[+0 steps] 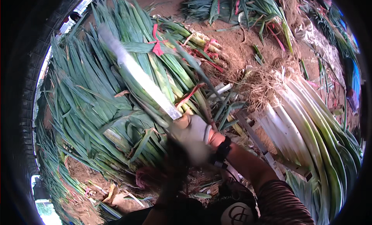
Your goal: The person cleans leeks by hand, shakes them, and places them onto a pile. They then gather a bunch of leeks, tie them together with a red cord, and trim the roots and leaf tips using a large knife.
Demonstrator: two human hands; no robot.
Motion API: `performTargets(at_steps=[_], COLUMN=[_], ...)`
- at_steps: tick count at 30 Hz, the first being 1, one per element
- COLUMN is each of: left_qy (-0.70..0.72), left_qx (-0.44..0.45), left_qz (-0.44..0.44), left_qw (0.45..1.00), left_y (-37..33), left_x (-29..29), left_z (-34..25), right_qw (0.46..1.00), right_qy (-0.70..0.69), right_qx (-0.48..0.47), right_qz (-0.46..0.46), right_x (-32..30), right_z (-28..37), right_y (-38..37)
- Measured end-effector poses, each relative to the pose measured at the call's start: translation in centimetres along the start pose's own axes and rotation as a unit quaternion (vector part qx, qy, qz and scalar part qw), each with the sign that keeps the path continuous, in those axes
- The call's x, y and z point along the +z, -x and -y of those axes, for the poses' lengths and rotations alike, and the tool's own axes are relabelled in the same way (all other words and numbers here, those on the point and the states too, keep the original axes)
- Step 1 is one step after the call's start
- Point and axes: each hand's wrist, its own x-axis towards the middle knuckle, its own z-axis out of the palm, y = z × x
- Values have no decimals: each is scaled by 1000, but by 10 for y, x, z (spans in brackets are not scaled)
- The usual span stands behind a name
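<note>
My right hand (195, 132), in a white work glove with a dark band at the wrist, is closed at the near end of a long, flat, bright blade, a long knife (143, 78). The knife points up and to the left, and its far end is smeared by motion. Beneath it lies a large bundle of green onions (155, 74), tied with a pink-red strip (157, 48). Close below the right hand is my left hand (176, 149), dark and blurred, so its fingers cannot be made out.
Long white-stemmed green onions (306, 120) lie at the right, roots toward the middle, over a metal frame (259, 143). More tied bundles (236, 8) rest on brown soil (232, 35) at the back. Loose leaves and roots litter the ground.
</note>
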Motion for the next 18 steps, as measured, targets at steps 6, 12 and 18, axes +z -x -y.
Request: performTargets(at_steps=[6,12,18], left_qy=[127,-250,-402], left_qx=[-12,182,195], left_qz=[-103,-132,-95], left_qw=[986,942,889], left_y=[14,-129,-136], left_x=[-31,-33,-32], left_z=[-3,-19,-9], right_qw=[982,955,974], right_qy=[-189,-281,-151], right_qx=[20,84,139], right_qz=[11,47,-94], right_x=[49,-3,-37], right_z=[-56,-8,-11], right_y=[31,58,156])
